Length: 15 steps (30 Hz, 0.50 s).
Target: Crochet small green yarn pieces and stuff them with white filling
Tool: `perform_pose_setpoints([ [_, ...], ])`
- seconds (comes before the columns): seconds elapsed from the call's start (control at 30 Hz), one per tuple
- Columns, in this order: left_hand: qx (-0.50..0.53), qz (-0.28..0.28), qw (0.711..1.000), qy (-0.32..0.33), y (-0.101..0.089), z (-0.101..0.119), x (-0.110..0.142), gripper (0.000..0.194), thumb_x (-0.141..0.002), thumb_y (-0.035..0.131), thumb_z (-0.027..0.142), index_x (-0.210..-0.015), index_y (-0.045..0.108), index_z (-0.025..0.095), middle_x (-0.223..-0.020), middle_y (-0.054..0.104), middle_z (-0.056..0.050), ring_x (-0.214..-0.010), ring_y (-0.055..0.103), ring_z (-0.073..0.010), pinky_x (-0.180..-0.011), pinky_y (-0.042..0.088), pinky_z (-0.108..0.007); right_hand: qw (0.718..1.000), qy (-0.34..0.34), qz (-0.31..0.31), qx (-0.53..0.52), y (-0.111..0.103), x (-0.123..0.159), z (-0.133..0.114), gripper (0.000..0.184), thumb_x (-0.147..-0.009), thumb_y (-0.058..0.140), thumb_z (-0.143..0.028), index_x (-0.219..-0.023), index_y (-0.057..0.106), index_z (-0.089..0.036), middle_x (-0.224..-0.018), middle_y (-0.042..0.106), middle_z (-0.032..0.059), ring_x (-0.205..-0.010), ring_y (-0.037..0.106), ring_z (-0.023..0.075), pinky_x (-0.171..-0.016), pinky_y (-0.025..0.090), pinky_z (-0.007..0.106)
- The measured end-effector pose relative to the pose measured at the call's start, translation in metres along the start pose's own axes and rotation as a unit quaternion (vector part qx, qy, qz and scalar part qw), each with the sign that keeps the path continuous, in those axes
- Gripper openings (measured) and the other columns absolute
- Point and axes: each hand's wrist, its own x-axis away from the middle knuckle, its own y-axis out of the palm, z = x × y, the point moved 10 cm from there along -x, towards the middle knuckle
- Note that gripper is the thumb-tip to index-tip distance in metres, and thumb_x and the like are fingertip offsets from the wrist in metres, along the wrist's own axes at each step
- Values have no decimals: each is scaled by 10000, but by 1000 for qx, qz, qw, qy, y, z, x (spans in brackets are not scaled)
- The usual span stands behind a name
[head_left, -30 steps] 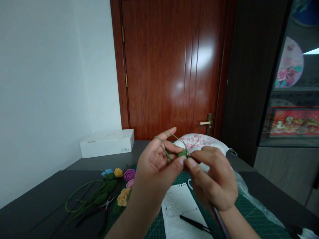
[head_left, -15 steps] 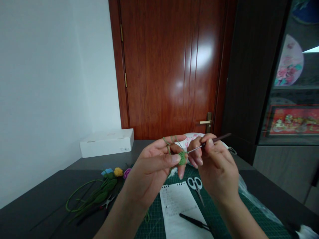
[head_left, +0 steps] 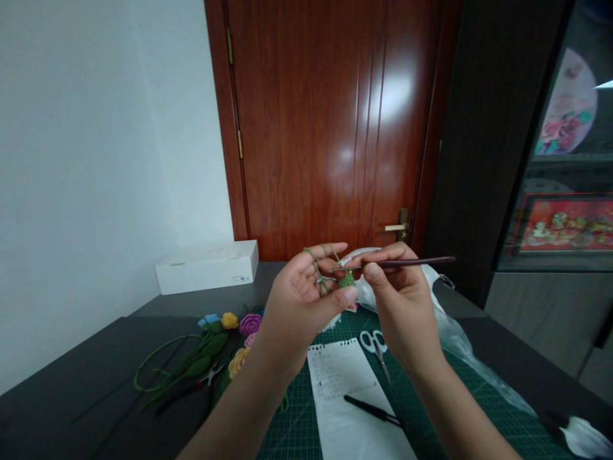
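My left hand pinches a small green crochet piece between thumb and fingers. Green yarn is wound round its raised index finger and runs down to the piece. In my right hand is a crochet hook with a dark brown handle, held almost level like a pencil. The hook's thin metal shaft points left and lies across the top edge of the green piece, where the yarn meets it. Exactly how the tip sits in the stitches is too small to tell.
Below the hands, a handwritten sheet lies on a green cutting mat, with black tweezers on it and scissors beside it. Crocheted flowers, pliers and a white box are leftward; a plastic bag is rightward.
The hook has swung from a slanted position to nearly level, its shaft now across the crochet piece. My right hand has turned and come closer to my left. The view has shifted slightly.
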Motion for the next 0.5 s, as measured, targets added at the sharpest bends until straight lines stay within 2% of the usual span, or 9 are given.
perform_pose_setpoints([
  [0.13, -15, -5, 1000, -14, -5, -7, -3, 494, -697, 859, 93, -1160, 689, 134, -1087, 753, -103, -1022, 703, -223, -784, 617, -295, 1000, 21, 0, -5, -4, 0, 9, 147, -869, 793, -251, -879, 646, -253, -859, 753, -14, -819, 702, 145, -780, 555, 283],
  [0.3, 1, -31, 997, -65, -11, -21, -7, 350, -786, 811, 133, -1120, 713, 97, -1015, 758, -102, -858, 729, -176, -801, 615, -311, 999, 35, -11, 9, -7, -2, 19, 153, -863, 785, -279, -873, 635, -252, -830, 720, -27, -776, 674, 137, -767, 537, 282],
  [0.5, -22, -39, 997, -69, -18, -27, -12, 381, -706, 857, 102, -1071, 748, 96, -981, 769, -95, -819, 743, -186, -836, 618, -360, 998, 47, -26, 20, -9, -4, 28, 189, -855, 800, -324, -854, 626, -248, -801, 688, -29, -722, 614, 127, -710, 498, 274],
])
